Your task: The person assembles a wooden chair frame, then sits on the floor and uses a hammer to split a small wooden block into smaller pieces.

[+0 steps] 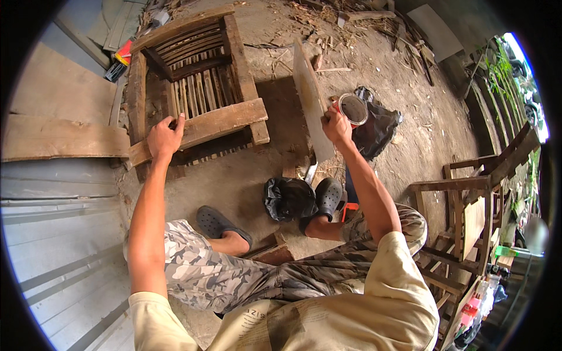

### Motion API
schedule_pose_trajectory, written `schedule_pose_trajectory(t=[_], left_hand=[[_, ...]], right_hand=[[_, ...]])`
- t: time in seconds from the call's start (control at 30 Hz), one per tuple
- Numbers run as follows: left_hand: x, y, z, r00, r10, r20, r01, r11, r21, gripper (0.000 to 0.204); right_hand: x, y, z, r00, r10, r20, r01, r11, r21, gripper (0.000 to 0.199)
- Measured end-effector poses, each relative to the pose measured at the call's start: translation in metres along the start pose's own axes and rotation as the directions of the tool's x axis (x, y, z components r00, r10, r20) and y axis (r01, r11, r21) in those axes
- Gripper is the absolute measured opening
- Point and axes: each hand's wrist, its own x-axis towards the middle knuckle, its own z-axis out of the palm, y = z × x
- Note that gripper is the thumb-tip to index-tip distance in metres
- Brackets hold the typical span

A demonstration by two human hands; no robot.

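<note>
Slatted wooden chair [202,67] stands on the dirt floor [430,140] at the far left of my view, its near rail [225,121] facing the person who wears my camera. I see the left hand [165,138] at the left end of that rail, fingers curled in with the thumb pointing away; I cannot tell whether they grip the wood or only rest on it. To the right, I see the right hand [336,126] with its fingers clenched on the side of a round, open can [353,109]. An upright flat board [311,102] stands just left of that hand, between the chair and the can. Black plastic [380,131] lies right of the can, and nearer me a black bag [288,199] sits between two dark shoes [219,225]. Another wooden chair [453,184] is on the right, and wood scraps [374,16] litter the far ground.
</note>
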Motion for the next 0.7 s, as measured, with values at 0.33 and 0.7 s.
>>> schedule_pose_trajectory(t=[0.33,0.7], left_hand=[[-0.001,0.004,-0.005,1.000,-0.014,0.001,0.014,0.998,-0.061,0.057],[0.000,0.005,-0.007,0.998,-0.023,0.053,0.025,0.999,-0.029,0.063]], right_hand=[[0.015,0.063,-0.047,0.919,0.137,0.370,-0.245,0.933,0.264,0.036],[-0.012,0.108,-0.060,0.956,0.140,0.257,-0.244,0.866,0.436,0.023]])
